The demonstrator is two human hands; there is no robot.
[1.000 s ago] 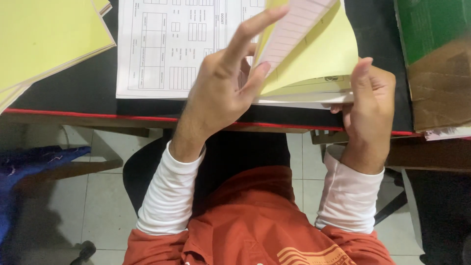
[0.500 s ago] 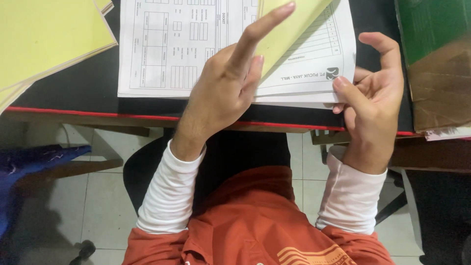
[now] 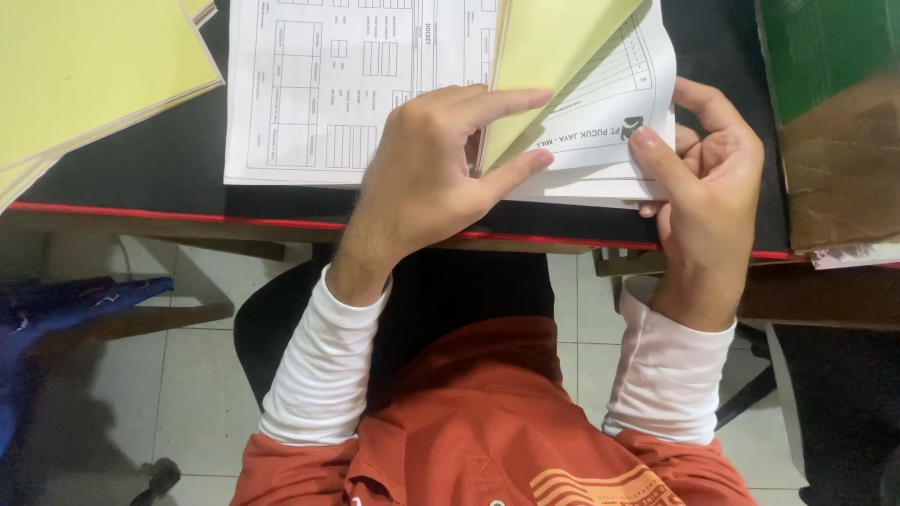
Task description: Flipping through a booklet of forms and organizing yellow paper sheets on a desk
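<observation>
The left hand [image 3: 427, 173] has dropped, its fingers now pinching the yellow sheet [image 3: 553, 47]; the right hand [image 3: 708, 183] has closed, gripping the white form [image 3: 600, 141]. A green-labelled cardboard box [image 3: 834, 122] sits beside the right fingers.

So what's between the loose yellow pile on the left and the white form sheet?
In the head view, only a bare strip of black tabletop separates the yellow pile from the white form sheet; nothing lies on it.

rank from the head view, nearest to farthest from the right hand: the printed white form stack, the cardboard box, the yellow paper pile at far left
1. printed white form stack: touched by the right hand at its corner.
2. cardboard box: just right of that hand, on the desk edge.
3. yellow paper pile: far left, beyond the left hand.
</observation>
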